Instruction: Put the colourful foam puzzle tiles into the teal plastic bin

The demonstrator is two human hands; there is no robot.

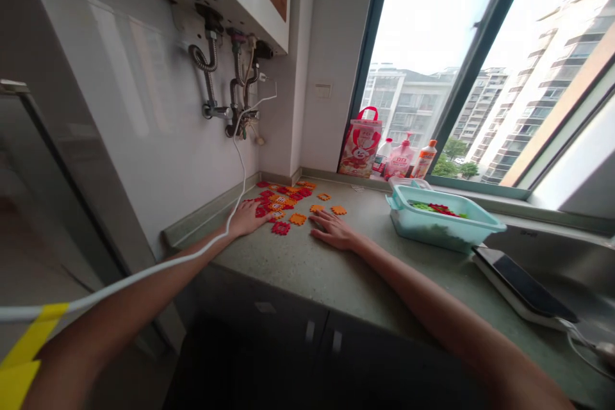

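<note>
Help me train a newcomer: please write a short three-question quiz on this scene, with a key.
1. True or false: the tub stands nearer the left hand than the right hand.
2. The loose pieces on the counter are: (a) blue and white; (b) red and orange; (c) black and green.
3. Fill the gap: just right of the pink bag, in the picture, stand several plastic ____.

Key: 1. false; 2. b; 3. bottles.

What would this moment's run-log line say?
left hand: at red and orange pieces | right hand: near loose orange pieces | teal tub: green and red pieces inside
</note>
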